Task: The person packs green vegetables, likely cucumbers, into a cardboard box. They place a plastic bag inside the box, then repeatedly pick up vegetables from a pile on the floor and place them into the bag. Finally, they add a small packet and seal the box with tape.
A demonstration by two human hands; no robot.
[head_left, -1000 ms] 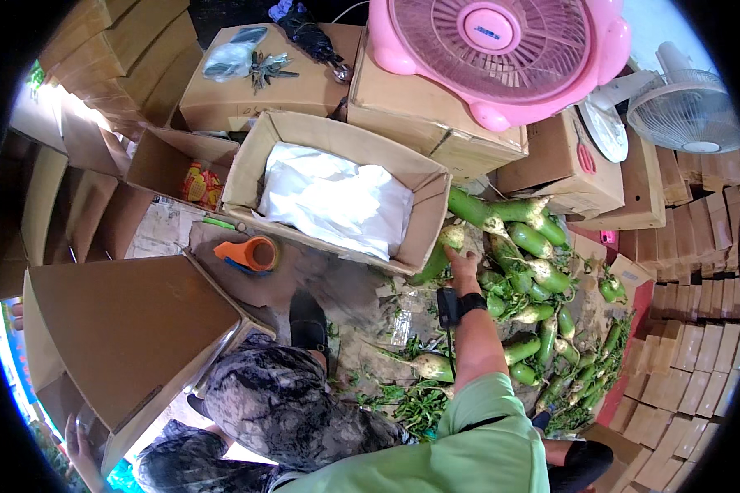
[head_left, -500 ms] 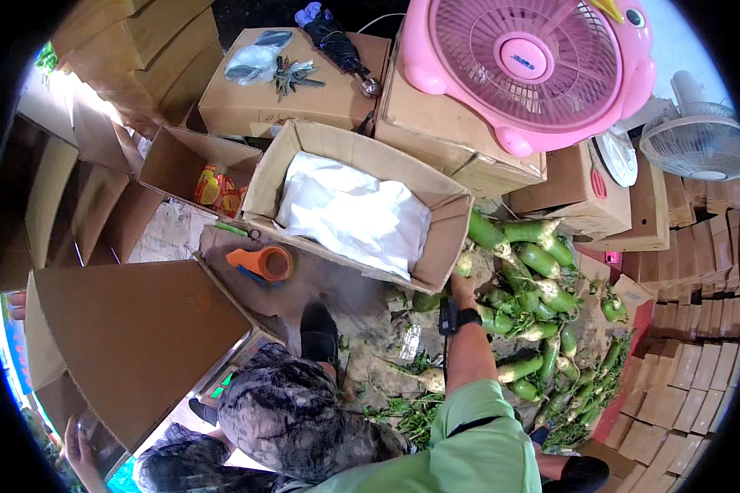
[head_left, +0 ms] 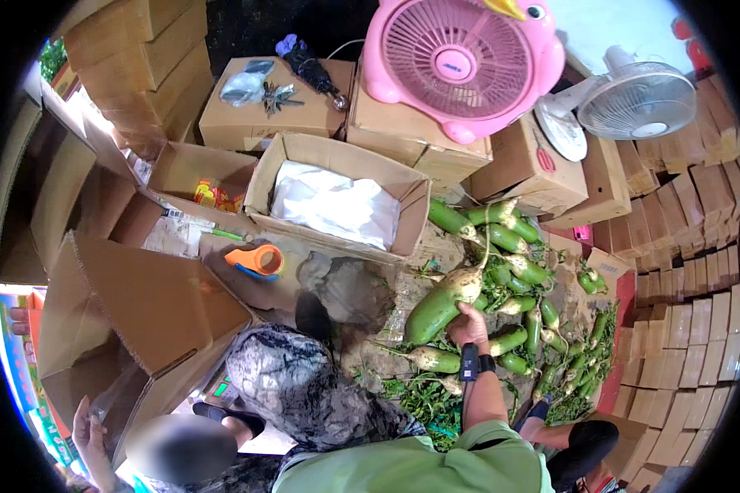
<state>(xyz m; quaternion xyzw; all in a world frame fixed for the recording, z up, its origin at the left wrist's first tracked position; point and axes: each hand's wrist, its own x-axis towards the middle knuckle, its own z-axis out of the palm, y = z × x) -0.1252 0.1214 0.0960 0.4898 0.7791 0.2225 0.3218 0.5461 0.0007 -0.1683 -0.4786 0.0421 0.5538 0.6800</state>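
My right hand (head_left: 470, 327) grips a large green radish (head_left: 434, 311) with a pale, dirt-smeared end and a long thin root pointing up. It is lifted above a pile of green radishes (head_left: 528, 269) on the floor. My left hand (head_left: 90, 435), at the lower left, has bent fingers at the edge of a tilted, open cardboard box (head_left: 144, 308); a greyish translucent strip lies by the fingertips. Ahead stands another open carton (head_left: 263, 177) with a crumpled white sheet (head_left: 337, 201) inside.
An orange tape dispenser (head_left: 265, 260) lies left of centre. Behind are a pink fan (head_left: 460, 66), a white fan (head_left: 637, 103) and closed boxes. Leafy greens (head_left: 436, 411) lie near my right forearm. Stacked cartons (head_left: 686, 329) line the right. Another person's leg (head_left: 584, 448) shows at lower right.
My right hand has lifted a large green radish from the pile's left edge and drawn it nearer. The view has shifted, and the tilted box at left shows more of its inside.
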